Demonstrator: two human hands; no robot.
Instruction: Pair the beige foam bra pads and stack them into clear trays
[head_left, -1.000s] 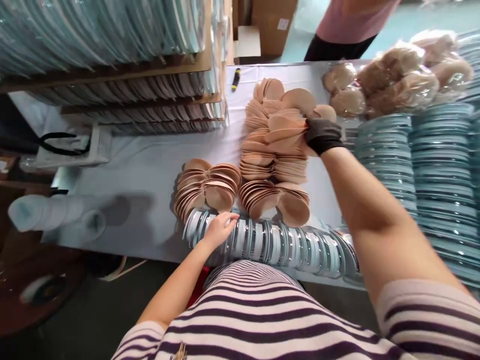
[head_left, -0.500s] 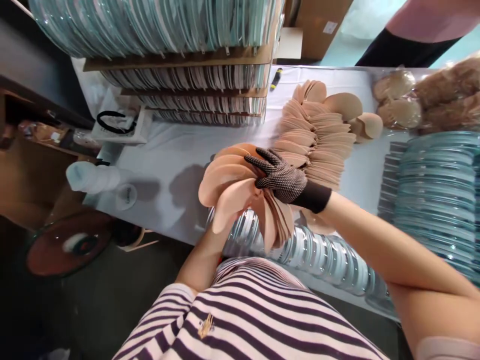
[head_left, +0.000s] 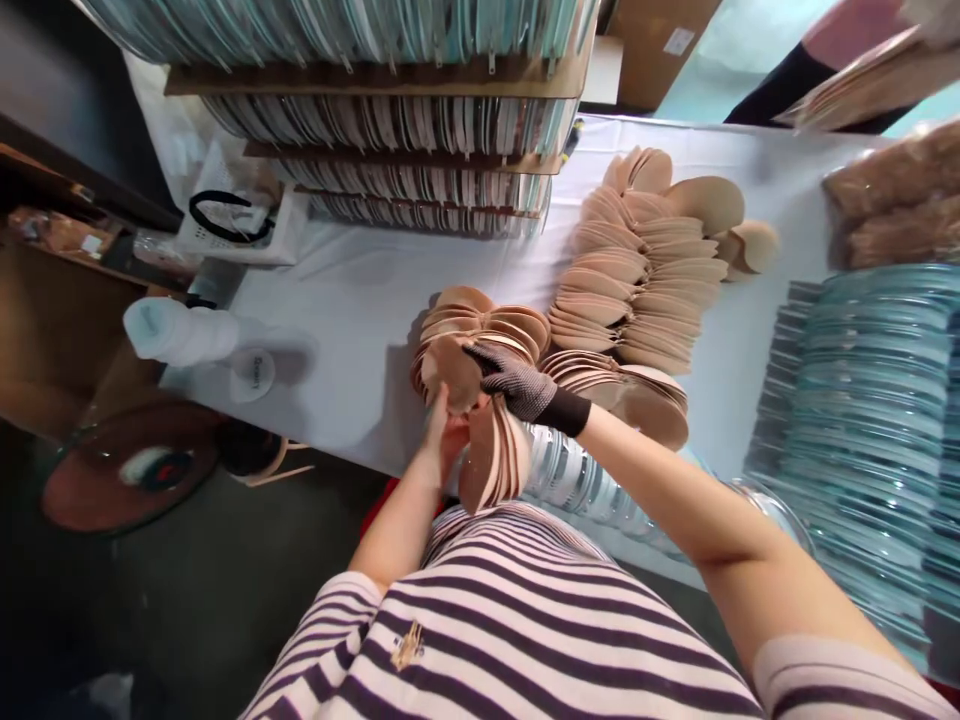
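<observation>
Head view, right grip [head_left: 517, 385] and left grip [head_left: 442, 425] pinching tan pads [head_left: 491, 460], no legible labels.

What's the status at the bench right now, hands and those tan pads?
Both hands gripping one bunch of tan pads: gloved right hand on top, bare left hand beneath. Bunch held over table edge. More pad stacks behind, nothing blocking.

To the left of my hands the white tabletop [head_left: 352, 330] lies bare, open as far as the white plastic bottle lying on its side [head_left: 176, 333]. Ahead, fanned piles of tan oval pads [head_left: 637, 270] crowd the middle. A wooden rack of clear-wrapped discs [head_left: 405, 150] walls off the far left; stacked pale blue plastic lids [head_left: 877, 390] block my right. A row of clear discs [head_left: 592, 485] lines the near edge.
</observation>
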